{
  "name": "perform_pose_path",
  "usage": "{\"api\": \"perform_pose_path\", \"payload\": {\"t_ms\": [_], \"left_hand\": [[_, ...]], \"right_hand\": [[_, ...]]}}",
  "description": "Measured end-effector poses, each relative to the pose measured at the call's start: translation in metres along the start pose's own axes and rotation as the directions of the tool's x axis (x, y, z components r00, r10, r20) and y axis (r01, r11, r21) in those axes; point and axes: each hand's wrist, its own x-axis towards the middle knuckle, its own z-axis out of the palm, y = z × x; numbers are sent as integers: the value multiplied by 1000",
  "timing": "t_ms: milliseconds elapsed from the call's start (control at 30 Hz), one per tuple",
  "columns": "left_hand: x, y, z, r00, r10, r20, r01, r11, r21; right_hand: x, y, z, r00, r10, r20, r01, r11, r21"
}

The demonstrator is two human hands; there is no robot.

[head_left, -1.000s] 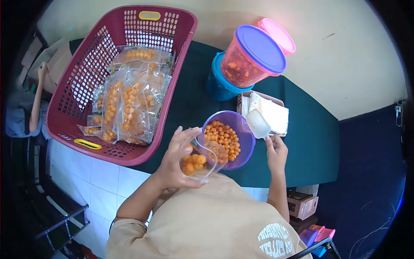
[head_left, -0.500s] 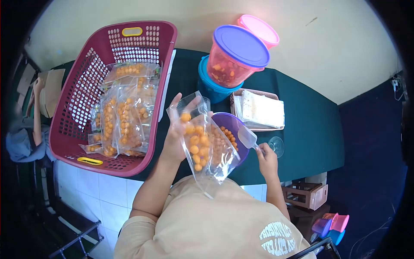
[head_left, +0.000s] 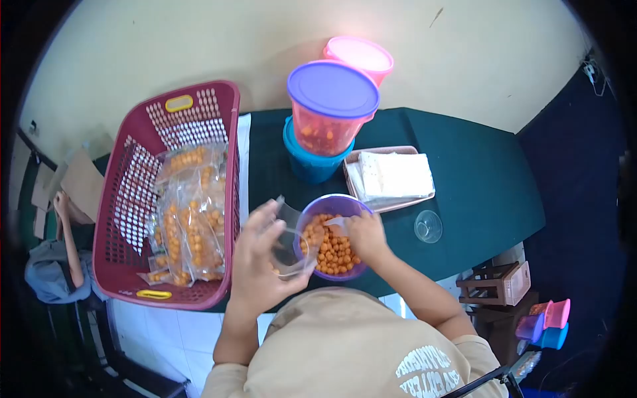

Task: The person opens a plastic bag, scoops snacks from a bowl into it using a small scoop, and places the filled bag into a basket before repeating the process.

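Clear plastic of a bag (head_left: 289, 249) is in my left hand (head_left: 262, 262), whose fingers curve round it at the left rim of the purple bowl (head_left: 363, 268). Inside the bowl are many round orange snack balls (head_left: 336, 255). My right hand (head_left: 365, 235) is closed on a translucent scoop (head_left: 337, 227), its blade among the balls. A maroon basket (head_left: 232, 192) on the left holds several filled clear bags (head_left: 196, 232).
Lidded tubs, one purple-topped (head_left: 334, 89) on a teal one (head_left: 312, 166), stand behind the bowl. A tray (head_left: 415, 201) with white packets, a clear cup (head_left: 428, 227) and, far left, another person (head_left: 56, 272) are in view.
My right hand has moved left and put the scoop into the bowl. My left hand has lowered with the bag, now beside the bowl. The camera view has shifted.
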Motion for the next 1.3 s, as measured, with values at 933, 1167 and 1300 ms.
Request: {"api": "perform_pose_path", "payload": {"t_ms": [933,1167,1300], "left_hand": [[-99,-42,20,831,-432,352,376,901,219],[-97,-34,10,834,-467,294,405,880,249],[-89,-28,5,862,-415,290,380,909,172]], "right_hand": [[-17,-8,-7,983,137,120,-182,779,600],[-22,10,-35,969,217,118,-242,744,623],[-25,13,-56,963,241,118,-259,719,645]]}}
